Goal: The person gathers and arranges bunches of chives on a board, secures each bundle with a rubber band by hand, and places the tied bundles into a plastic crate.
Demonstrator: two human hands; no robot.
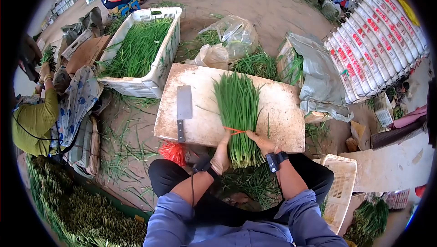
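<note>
A thick bunch of green garlic chives lies on a worn white board, its pale stem ends overhanging the edge nearest me. A red string crosses the bunch at its lower part. My left hand is closed at the left side of the stems, pinching one end of the string. On the other side my right hand is also closed, with the string running to its fingertips. A cleaver with a black handle rests on the board to the left of the chives, untouched.
The board spans in front of my knees. Red strings hang in a bundle at its front left. Beyond stands a white crate of loose chives. Another person sits at left. Stacked white crates rise at right.
</note>
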